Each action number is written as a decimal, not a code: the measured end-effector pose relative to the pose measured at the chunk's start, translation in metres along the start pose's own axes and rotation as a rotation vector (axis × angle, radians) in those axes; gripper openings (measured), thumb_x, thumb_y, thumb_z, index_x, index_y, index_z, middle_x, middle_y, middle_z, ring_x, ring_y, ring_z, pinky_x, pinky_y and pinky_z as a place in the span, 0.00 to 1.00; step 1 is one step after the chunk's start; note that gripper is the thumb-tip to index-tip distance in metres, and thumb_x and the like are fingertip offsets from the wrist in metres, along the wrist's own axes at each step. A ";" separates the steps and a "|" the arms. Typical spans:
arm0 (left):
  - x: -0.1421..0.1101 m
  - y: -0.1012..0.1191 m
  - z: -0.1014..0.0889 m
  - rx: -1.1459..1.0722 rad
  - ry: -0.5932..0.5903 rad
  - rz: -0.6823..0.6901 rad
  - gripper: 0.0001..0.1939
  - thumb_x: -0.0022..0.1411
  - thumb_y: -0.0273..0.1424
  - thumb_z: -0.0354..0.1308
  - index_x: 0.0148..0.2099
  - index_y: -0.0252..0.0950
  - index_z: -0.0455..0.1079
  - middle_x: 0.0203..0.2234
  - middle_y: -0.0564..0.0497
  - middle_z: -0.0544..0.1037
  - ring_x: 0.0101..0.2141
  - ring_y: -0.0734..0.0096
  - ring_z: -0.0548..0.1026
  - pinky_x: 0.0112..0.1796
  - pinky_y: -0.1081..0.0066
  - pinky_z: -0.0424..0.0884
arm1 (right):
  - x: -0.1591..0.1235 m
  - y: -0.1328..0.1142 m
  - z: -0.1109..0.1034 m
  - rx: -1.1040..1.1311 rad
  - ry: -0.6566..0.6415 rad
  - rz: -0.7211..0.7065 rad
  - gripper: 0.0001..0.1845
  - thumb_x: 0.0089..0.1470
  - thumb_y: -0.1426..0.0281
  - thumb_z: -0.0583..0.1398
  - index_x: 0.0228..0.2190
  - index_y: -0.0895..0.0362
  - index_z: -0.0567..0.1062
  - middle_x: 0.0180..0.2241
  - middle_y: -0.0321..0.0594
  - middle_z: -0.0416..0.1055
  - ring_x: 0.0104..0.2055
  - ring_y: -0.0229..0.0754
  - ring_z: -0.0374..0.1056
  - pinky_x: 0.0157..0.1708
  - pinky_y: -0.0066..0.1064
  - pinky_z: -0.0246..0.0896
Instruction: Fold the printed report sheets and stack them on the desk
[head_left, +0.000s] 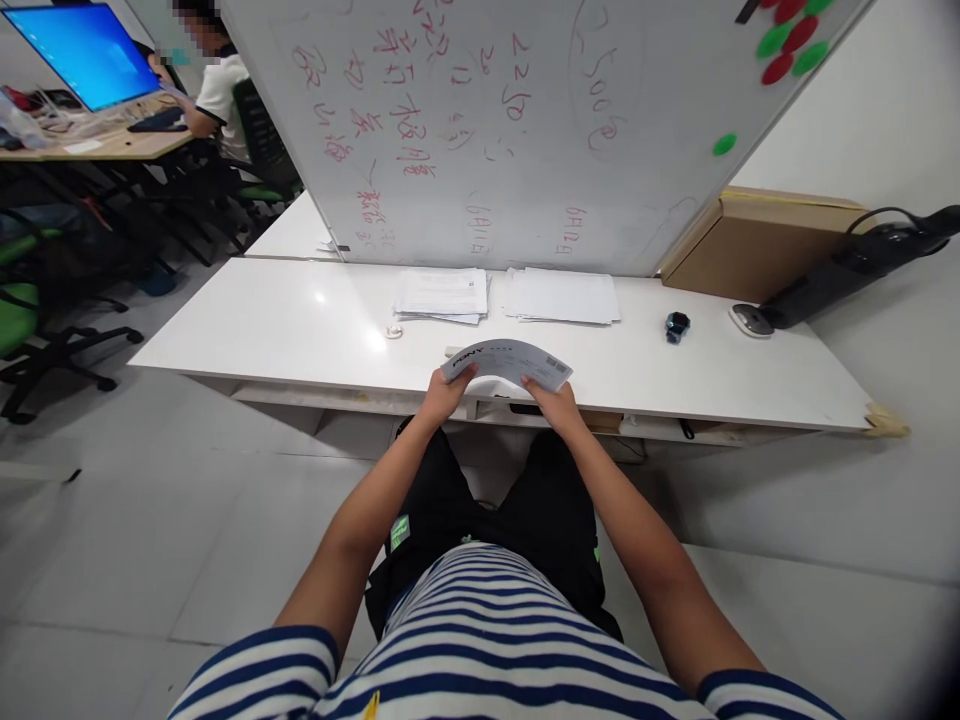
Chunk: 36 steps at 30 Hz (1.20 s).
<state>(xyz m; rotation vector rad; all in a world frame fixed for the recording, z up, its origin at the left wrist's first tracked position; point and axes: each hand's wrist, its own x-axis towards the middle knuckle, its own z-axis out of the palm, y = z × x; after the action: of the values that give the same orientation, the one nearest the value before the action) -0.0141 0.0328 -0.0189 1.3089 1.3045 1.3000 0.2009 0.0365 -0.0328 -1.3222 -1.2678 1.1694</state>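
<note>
A printed white paper sheet (507, 361) is bowed upward just above the near edge of the white table (285, 325). My left hand (448, 390) pinches its left end and my right hand (551, 400) pinches its right end; both are closed on it. Two stacks of paper lie farther back on the table, one on the left (442, 294) and one on the right (562, 296). I am seated, and my knees are under the table edge.
A whiteboard (525, 120) with red writing leans behind the table. A small blue-black object (676, 326) and a black desk device with a round base (840, 275) sit at the right, beside a cardboard box (757, 240). Another person (214, 75) sits at a desk far left.
</note>
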 end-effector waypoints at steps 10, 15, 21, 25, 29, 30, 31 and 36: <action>-0.014 0.024 0.005 0.083 -0.114 -0.002 0.18 0.57 0.42 0.59 0.45 0.36 0.74 0.41 0.47 0.79 0.45 0.57 0.74 0.46 0.64 0.69 | -0.049 -0.002 -0.028 -0.130 0.049 0.140 0.22 0.41 0.58 0.67 0.38 0.57 0.79 0.42 0.47 0.77 0.50 0.55 0.69 0.53 0.45 0.61; 0.009 0.040 0.001 0.183 -0.063 0.223 0.22 0.66 0.43 0.46 0.56 0.38 0.64 0.46 0.45 0.76 0.46 0.64 0.73 0.49 0.64 0.67 | -0.097 0.031 -0.056 0.131 0.146 0.299 0.29 0.36 0.61 0.70 0.42 0.58 0.77 0.45 0.47 0.75 0.45 0.52 0.72 0.42 0.41 0.70; 0.061 0.013 0.003 0.785 -0.147 0.304 0.23 0.67 0.43 0.42 0.57 0.37 0.64 0.55 0.45 0.69 0.58 0.58 0.63 0.58 0.57 0.57 | -0.107 0.029 -0.067 0.283 0.112 0.460 0.30 0.38 0.63 0.69 0.44 0.61 0.75 0.45 0.49 0.74 0.29 0.43 0.71 0.15 0.27 0.62; 0.075 0.006 0.016 0.862 -0.107 0.264 0.26 0.68 0.45 0.39 0.58 0.37 0.63 0.55 0.45 0.69 0.57 0.60 0.64 0.60 0.55 0.51 | -0.082 0.015 -0.063 0.301 0.059 0.477 0.25 0.39 0.66 0.68 0.42 0.61 0.76 0.41 0.48 0.76 0.25 0.38 0.68 0.14 0.24 0.58; 0.088 0.011 0.026 0.915 -0.117 0.250 0.25 0.68 0.45 0.37 0.57 0.38 0.64 0.54 0.47 0.71 0.56 0.61 0.65 0.61 0.53 0.47 | -0.060 0.011 -0.049 0.288 0.001 0.512 0.22 0.39 0.69 0.67 0.39 0.63 0.76 0.36 0.48 0.77 0.23 0.37 0.67 0.14 0.24 0.56; 0.092 0.012 0.028 0.926 -0.132 0.241 0.25 0.68 0.45 0.36 0.56 0.38 0.64 0.54 0.46 0.71 0.56 0.61 0.65 0.61 0.54 0.49 | -0.058 0.012 -0.046 0.286 -0.004 0.516 0.22 0.39 0.69 0.67 0.39 0.64 0.76 0.35 0.48 0.77 0.23 0.37 0.67 0.14 0.24 0.55; 0.097 0.012 0.029 0.936 -0.146 0.238 0.25 0.68 0.44 0.36 0.56 0.38 0.65 0.55 0.46 0.70 0.57 0.61 0.64 0.61 0.55 0.50 | -0.056 0.012 -0.043 0.286 -0.009 0.519 0.21 0.38 0.70 0.67 0.38 0.64 0.76 0.34 0.48 0.77 0.22 0.37 0.66 0.13 0.24 0.54; 0.110 0.004 0.031 0.964 -0.203 0.287 0.28 0.68 0.46 0.34 0.56 0.36 0.65 0.63 0.46 0.58 0.64 0.62 0.52 0.60 0.61 0.54 | -0.054 0.014 -0.039 0.299 -0.030 0.535 0.22 0.37 0.70 0.67 0.38 0.63 0.77 0.35 0.47 0.77 0.22 0.35 0.64 0.13 0.24 0.52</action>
<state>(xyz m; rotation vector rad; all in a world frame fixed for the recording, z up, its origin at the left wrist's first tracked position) 0.0072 0.1447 -0.0070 2.2798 1.7086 0.6481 0.2406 -0.0183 -0.0403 -1.4580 -0.7302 1.6788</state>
